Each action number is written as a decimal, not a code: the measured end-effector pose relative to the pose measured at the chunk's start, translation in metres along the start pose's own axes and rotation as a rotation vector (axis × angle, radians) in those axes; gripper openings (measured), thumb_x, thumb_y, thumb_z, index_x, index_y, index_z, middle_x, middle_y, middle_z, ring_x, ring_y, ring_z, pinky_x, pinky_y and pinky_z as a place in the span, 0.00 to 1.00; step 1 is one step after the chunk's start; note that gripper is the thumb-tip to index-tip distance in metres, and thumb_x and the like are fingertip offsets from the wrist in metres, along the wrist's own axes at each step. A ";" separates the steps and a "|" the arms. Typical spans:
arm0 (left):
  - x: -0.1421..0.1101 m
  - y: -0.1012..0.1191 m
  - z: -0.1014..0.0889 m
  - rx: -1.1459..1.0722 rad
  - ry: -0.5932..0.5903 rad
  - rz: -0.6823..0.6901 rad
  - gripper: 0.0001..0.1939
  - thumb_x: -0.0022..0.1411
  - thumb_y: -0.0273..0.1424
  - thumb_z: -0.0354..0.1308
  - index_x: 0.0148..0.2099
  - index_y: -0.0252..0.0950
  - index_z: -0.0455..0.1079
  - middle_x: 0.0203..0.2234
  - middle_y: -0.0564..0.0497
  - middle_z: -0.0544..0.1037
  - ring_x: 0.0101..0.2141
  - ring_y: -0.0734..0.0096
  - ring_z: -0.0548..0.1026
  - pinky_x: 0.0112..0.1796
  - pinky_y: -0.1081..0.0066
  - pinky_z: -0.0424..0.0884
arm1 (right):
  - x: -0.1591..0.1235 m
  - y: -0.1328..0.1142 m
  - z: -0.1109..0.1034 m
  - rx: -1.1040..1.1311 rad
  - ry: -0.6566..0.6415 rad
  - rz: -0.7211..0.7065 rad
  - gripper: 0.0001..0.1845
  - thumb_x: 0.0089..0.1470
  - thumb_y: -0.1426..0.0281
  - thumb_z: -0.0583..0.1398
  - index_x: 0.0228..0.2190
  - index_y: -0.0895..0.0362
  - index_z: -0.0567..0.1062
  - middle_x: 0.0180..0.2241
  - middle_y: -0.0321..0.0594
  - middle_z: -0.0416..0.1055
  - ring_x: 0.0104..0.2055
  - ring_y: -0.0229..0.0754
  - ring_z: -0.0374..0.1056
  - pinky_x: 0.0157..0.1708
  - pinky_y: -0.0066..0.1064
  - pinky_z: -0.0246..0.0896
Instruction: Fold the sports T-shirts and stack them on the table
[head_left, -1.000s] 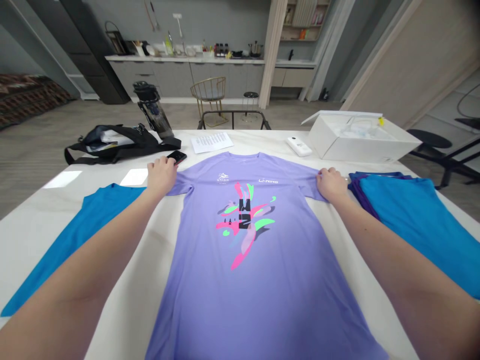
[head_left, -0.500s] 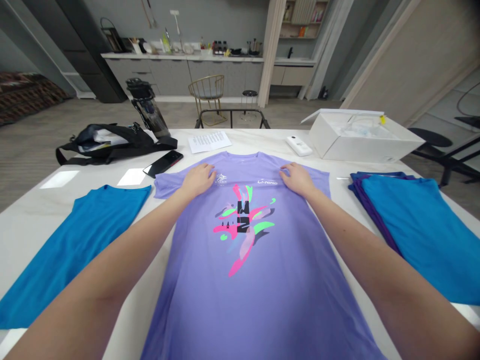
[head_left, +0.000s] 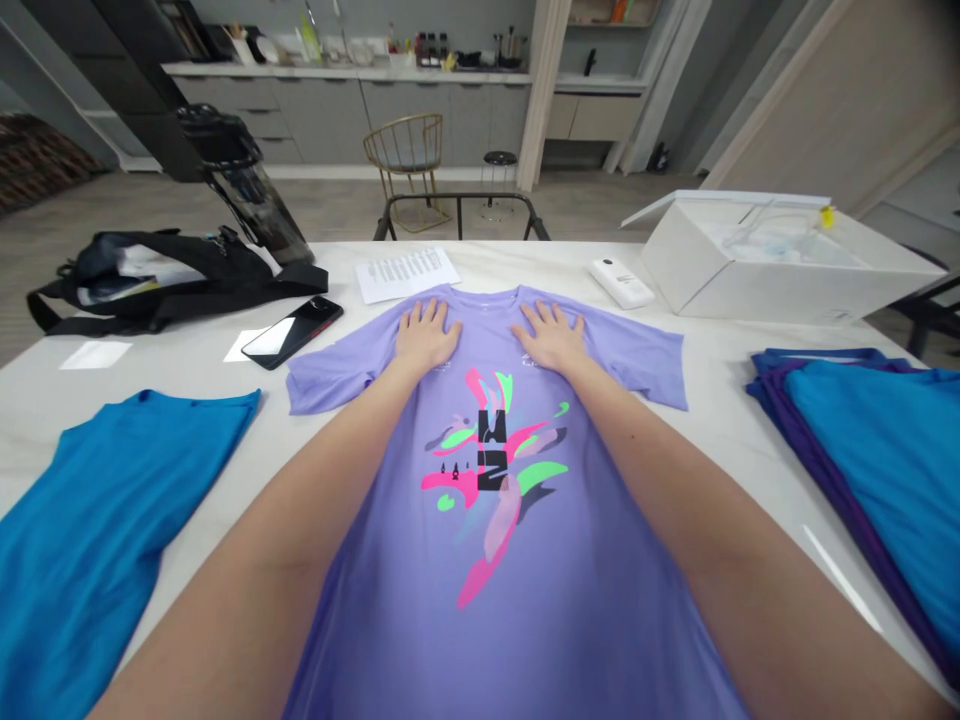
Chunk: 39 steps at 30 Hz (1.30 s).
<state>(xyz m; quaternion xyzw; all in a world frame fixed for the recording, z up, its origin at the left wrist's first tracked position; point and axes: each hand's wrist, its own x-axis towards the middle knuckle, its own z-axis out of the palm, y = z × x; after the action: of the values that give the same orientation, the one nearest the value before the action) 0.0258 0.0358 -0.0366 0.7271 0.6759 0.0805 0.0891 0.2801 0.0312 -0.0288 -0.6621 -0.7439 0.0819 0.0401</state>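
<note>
Purple shirt (head_left: 480, 560) lies face-up on white table (head_left: 720, 400), lower end cut off. Left hand (head_left: 426, 338), right hand (head_left: 553, 338) palm-down, spread wide on it just below collar (head_left: 484, 299), mostly hiding the logos (head_left: 529, 360). Left of shirt: blue garment (head_left: 112, 480), cut off. Right: folded stack (head_left: 885, 450), cut off. Beyond, right: white box (head_left: 787, 290), contents unclear.

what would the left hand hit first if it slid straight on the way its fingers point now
Probably the paper, just beyond the purple shirt under the left hand, though depth is hard to judge.
</note>
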 end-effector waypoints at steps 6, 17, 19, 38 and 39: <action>-0.017 -0.014 -0.015 -0.038 0.079 -0.015 0.36 0.74 0.50 0.35 0.76 0.39 0.49 0.75 0.43 0.48 0.73 0.49 0.47 0.69 0.42 0.43 | -0.010 0.013 -0.012 0.086 0.133 0.089 0.39 0.68 0.44 0.38 0.71 0.46 0.57 0.75 0.43 0.44 0.74 0.65 0.40 0.66 0.74 0.32; -0.086 -0.110 -0.037 0.049 -0.034 -0.056 0.37 0.73 0.51 0.37 0.76 0.37 0.51 0.75 0.42 0.49 0.73 0.51 0.46 0.70 0.44 0.42 | -0.086 0.101 -0.015 0.011 0.047 0.309 0.42 0.65 0.40 0.39 0.71 0.45 0.55 0.75 0.43 0.43 0.75 0.68 0.38 0.65 0.76 0.29; -0.089 -0.113 -0.041 0.069 -0.062 -0.064 0.39 0.72 0.55 0.35 0.76 0.41 0.49 0.75 0.45 0.46 0.74 0.50 0.44 0.69 0.43 0.41 | -0.089 0.106 -0.020 0.000 0.029 0.291 0.44 0.64 0.38 0.39 0.72 0.45 0.54 0.75 0.43 0.42 0.75 0.69 0.37 0.64 0.77 0.28; -0.193 -0.002 -0.014 0.032 -0.075 0.200 0.35 0.75 0.51 0.34 0.76 0.44 0.50 0.75 0.46 0.48 0.73 0.53 0.46 0.70 0.46 0.42 | -0.184 0.029 -0.009 -0.065 0.043 -0.031 0.37 0.70 0.47 0.42 0.71 0.51 0.57 0.74 0.47 0.47 0.75 0.59 0.41 0.70 0.64 0.35; -0.203 -0.002 -0.017 0.034 -0.079 0.195 0.35 0.75 0.51 0.34 0.76 0.43 0.50 0.75 0.45 0.49 0.73 0.52 0.47 0.70 0.45 0.43 | -0.195 0.030 -0.011 -0.066 0.058 -0.047 0.37 0.70 0.48 0.42 0.71 0.53 0.57 0.74 0.48 0.47 0.75 0.59 0.41 0.70 0.63 0.35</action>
<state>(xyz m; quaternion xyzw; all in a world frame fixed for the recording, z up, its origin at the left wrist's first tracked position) 0.0052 -0.1662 -0.0199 0.7935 0.5992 0.0484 0.0949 0.3346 -0.1579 -0.0140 -0.6474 -0.7601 0.0371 0.0418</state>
